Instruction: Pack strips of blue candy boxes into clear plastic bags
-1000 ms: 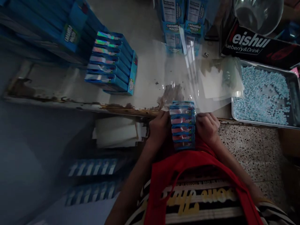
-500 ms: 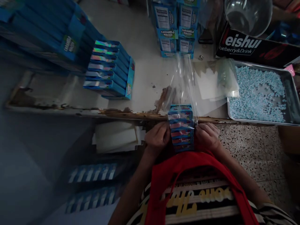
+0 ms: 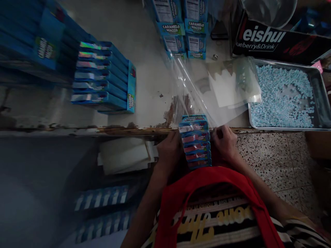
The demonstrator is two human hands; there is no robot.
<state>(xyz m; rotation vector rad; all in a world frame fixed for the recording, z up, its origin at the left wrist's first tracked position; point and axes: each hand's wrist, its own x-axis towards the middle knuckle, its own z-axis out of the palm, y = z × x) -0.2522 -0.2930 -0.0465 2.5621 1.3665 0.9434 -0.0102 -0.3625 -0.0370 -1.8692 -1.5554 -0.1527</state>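
Two hands: left hand (image 3: 168, 148) and right hand (image 3: 226, 140), one on each side of the box stack (image 3: 197, 148).
Left hand grip: fingers curled, mostly closed, close to the stack's side; shadow obscures the fingertips, so any hold cannot be told.
Right hand grip: fingers curled into a loose fist, tips toward the stack; the clear film (image 3: 184, 81) runs to these fingertips, but a firm hold cannot be confirmed.
Box stack: between both hands, at the table (image 3: 150, 93) edge; five printed ends counted below the top face; "AMELO" legible in part.
Clear film: extends from the stack, forward of both hands.
Upright packs (image 3: 171, 28): forward of both hands; two columns; two labels read "CARAMELO MACIZO".
Six-box display (image 3: 103, 77): forward and left of the left hand; six ends counted; side label reads "CARAMELO".
Large display (image 3: 55, 41): farther left of the left hand; one label visible, "CARAMELO MACIZO".
Black carton (image 3: 274, 43): forward and right of the right hand; quantity one; "eishui" and "ueberry&Drink" legible.
Metal tray (image 3: 322, 100): right of the right hand; quantity one; contains pale blue pellets (image 3: 276, 103).
Lower packs (image 3: 102, 198): left of and nearer the body than the left hand; two blurred rows.
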